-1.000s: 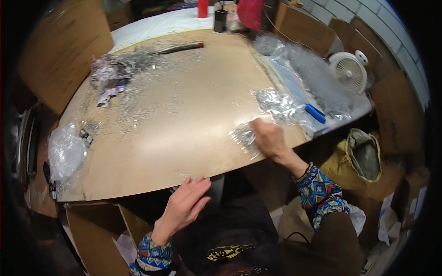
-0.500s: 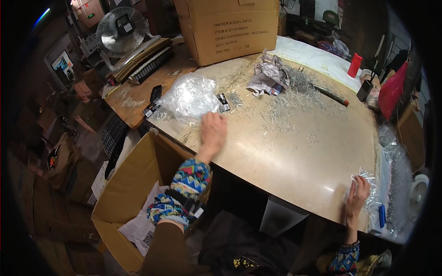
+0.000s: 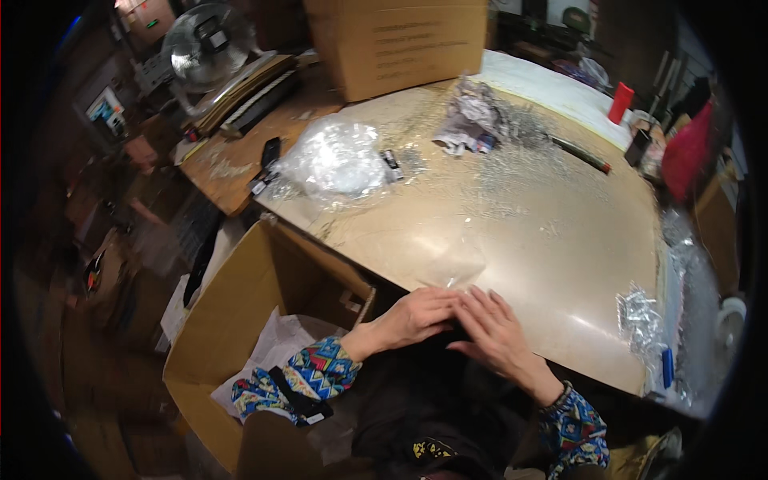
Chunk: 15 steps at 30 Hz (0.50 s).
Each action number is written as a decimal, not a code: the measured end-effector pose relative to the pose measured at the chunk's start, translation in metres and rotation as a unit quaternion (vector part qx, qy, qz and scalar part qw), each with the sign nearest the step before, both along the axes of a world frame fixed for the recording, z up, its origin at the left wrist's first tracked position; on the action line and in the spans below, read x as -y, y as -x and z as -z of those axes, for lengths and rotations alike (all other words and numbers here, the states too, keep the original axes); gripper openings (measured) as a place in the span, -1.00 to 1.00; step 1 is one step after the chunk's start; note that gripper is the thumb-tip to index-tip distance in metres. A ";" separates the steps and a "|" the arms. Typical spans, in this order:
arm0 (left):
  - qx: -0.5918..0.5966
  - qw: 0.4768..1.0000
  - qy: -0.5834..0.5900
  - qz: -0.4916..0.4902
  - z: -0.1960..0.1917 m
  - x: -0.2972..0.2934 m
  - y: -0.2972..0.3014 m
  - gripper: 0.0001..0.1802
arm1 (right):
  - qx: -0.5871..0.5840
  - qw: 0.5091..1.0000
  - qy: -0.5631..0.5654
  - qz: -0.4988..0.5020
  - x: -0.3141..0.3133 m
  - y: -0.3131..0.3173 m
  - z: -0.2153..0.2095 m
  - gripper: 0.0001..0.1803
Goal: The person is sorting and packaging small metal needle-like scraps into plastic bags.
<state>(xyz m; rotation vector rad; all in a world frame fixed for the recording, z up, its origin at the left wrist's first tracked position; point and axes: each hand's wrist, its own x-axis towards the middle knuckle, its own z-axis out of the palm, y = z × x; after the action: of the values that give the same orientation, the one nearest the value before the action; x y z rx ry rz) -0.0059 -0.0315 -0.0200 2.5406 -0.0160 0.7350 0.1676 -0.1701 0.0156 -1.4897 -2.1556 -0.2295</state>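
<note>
My two hands meet at the front edge of the table. A small clear plastic bag (image 3: pixel 454 264) lies on the tabletop just beyond my fingertips, faint and see-through. My left hand (image 3: pixel 412 320) has its fingers pressed together at the bag's near edge, and the bag's end is hidden beneath them. Stretched over the left fingertips, my right hand (image 3: pixel 500 340) touches the same edge, its thumb held apart. At the right of the table sits a small heap of thin silvery metal pieces (image 3: pixel 640 316). A crumpled clear plastic bag (image 3: pixel 332 164) rests at the table's left.
An open cardboard box (image 3: pixel 212 312) with paper inside stands below the table's left edge. Toward the back are crumpled newspaper (image 3: pixel 472 120), scattered metal pieces (image 3: pixel 520 176), a dark rod (image 3: pixel 580 154) and a large carton (image 3: pixel 400 56). A blue pen-like item (image 3: pixel 667 368) lies far right.
My left hand has come down from beside the big plastic bag, and my right hand has left the metal heap. Both now meet at the small clear bag.
</note>
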 end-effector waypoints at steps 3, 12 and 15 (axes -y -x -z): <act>-0.028 0.998 0.054 0.005 0.001 0.010 0.002 -0.67 | 0.037 0.997 0.065 0.007 -0.007 0.003 0.005 -0.26; -0.067 0.986 -0.118 -0.091 -0.007 0.012 -0.011 -0.46 | -0.005 0.988 0.084 0.131 0.013 -0.012 0.022 -0.26; 0.039 0.993 -0.086 -0.074 0.001 0.014 -0.011 -0.65 | -0.039 0.990 0.066 0.116 0.018 -0.014 0.022 -0.26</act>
<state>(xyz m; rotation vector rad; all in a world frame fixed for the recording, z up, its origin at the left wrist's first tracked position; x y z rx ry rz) 0.0047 -0.0454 -0.0212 2.6970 0.0862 0.9262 0.1821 -0.1877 -0.0064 -1.7972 -1.9680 -0.1085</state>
